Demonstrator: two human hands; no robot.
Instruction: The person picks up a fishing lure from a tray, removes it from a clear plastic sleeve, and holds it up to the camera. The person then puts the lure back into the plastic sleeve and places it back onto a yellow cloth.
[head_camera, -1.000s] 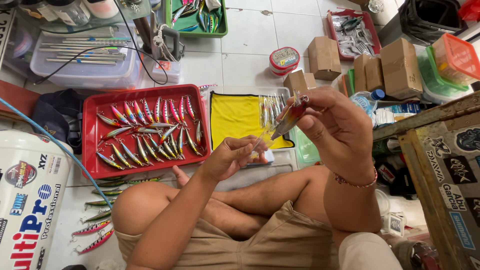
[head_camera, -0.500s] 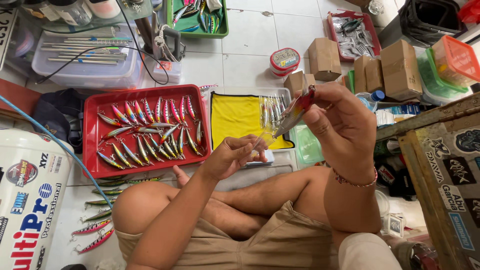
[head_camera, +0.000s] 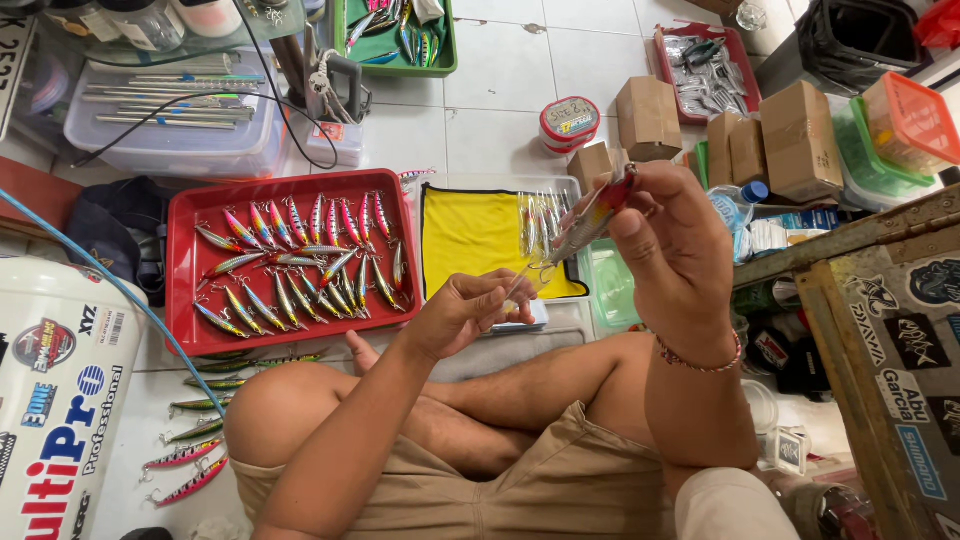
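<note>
I sit cross-legged on a tiled floor. My right hand (head_camera: 672, 250) holds up a slim fishing lure (head_camera: 590, 220) with a red head, pinched at its upper end. My left hand (head_camera: 470, 310) is pinched at the lure's lower tip, fingers closed on a small part I cannot make out. Behind the hands lies a clear tray with a yellow cloth (head_camera: 478, 235) and clear packets (head_camera: 545, 215). A red tray (head_camera: 185, 290) to the left holds several painted lures.
More lures (head_camera: 190, 445) lie on the floor by my left knee. A white bucket (head_camera: 55, 400) stands at far left. Cardboard boxes (head_camera: 795, 135), a tape roll (head_camera: 568, 122), another red tray (head_camera: 705, 70), a green tray (head_camera: 395, 35) and a stickered wooden crate (head_camera: 890, 330) surround me.
My right hand has tilted the lure slightly and lifted it a little; my left hand has moved up to its lower tip.
</note>
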